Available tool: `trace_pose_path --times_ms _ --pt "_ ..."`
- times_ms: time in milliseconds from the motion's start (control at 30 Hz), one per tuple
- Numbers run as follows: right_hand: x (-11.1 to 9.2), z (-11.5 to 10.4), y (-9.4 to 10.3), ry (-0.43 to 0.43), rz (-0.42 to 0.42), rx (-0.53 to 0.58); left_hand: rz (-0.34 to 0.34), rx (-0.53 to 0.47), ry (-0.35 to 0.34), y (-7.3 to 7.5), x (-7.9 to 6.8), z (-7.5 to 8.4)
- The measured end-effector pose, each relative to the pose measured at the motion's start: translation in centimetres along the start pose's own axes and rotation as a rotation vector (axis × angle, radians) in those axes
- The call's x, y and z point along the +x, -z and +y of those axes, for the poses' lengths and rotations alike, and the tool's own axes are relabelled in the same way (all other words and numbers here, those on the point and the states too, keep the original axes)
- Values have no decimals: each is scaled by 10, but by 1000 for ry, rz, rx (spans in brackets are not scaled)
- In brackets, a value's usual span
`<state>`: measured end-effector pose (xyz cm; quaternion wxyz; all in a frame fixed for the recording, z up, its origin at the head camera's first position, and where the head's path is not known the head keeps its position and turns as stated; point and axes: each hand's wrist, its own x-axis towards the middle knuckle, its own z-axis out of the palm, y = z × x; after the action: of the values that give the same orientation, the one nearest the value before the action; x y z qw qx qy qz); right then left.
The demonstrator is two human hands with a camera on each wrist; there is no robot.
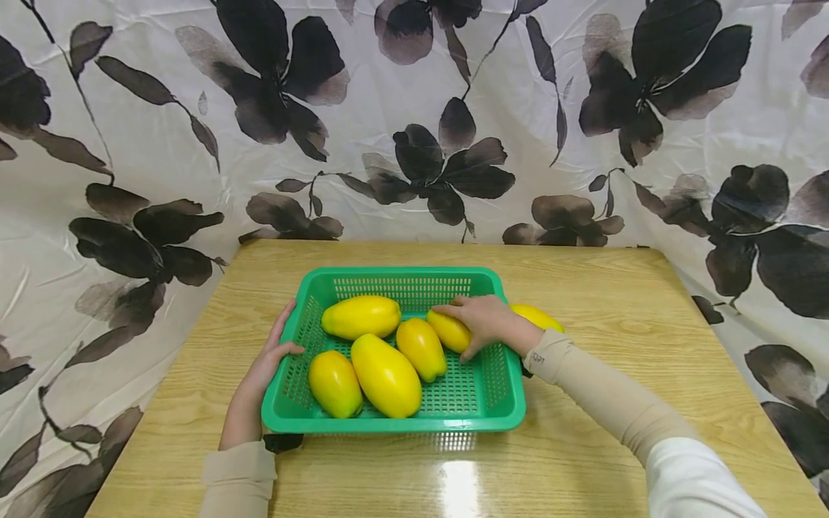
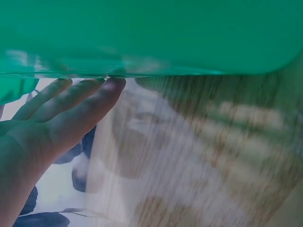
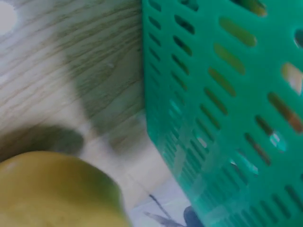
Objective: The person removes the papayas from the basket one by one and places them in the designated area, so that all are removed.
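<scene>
right grip [image 1: 488, 318] holds smooth oval fruit [image 1: 448, 333] in plastic basket [image 1: 395, 426].

Seeing a pale wooden table [image 1: 583, 280], showing yellowish grain and narrowing toward a straight far edge. Catching bright glare [image 1: 458, 485] on the near part of its top. Looking beyond at a white cloth [image 1: 363, 93], hanging behind that edge and showing past both sides, creasing lightly in places. Noticing dark flowers [image 1: 443, 176] spreading across it in black, grey and brownish tones, with leaves [image 1: 136, 80] trailing along thin stems [image 1: 78, 83]. Finding the floral pattern reflecting faintly off the tabletop in the left wrist view, and spotting shadows [image 3: 45, 138] lying across the grain in the right wrist view.
</scene>
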<state>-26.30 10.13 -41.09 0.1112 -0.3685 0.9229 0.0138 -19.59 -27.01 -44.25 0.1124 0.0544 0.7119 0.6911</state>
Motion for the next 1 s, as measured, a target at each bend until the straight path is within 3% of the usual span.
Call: trace_pose_path --times_ms 267,467,600,800,1000 --pt "4 -7 -1 -24 -59 36 -11 -25 -1 0 -1 0" --pt "6 -5 -7 -21 -32 19 -8 -22 -5 0 0 -1" --pt "4 -4 -5 -3 13 49 -9 -32 -1 0 -1 0" --pt "-4 -4 4 19 96 194 -8 -32 2 -1 -1 -1" --pt "-15 2 8 77 244 333 -9 -37 -8 0 -1 -2"
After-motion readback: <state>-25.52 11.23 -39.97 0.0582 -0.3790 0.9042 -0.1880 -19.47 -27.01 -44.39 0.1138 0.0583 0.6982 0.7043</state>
